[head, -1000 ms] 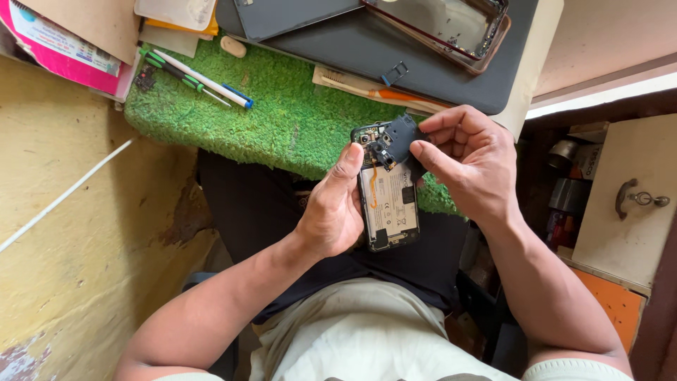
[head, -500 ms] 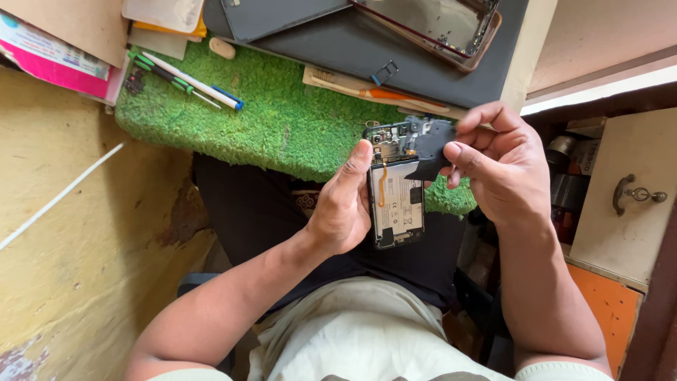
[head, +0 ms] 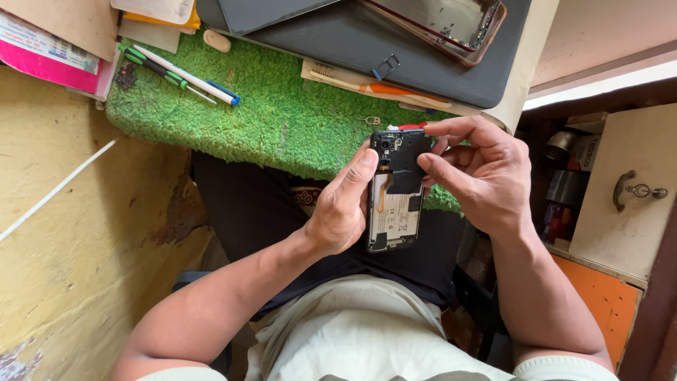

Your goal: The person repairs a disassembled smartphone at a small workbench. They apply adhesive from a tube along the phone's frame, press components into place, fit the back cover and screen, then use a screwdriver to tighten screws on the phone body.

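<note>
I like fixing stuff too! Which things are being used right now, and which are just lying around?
In use:
opened phone
left hand gripping it
right hand pressing its top

Lying about:
toothbrush
pens
green mat
spare phone frame

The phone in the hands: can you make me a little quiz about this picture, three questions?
1. True or false: the opened phone is lying flat on the green mat.
2. Which hand grips the phone's side: A) the left hand B) the right hand?
3. Fill in: the right hand's fingertips touch the ____ end of the phone.

Key
1. False; both hands hold it up, in front of the mat's edge.
2. A.
3. Top, by the black cover.
</note>
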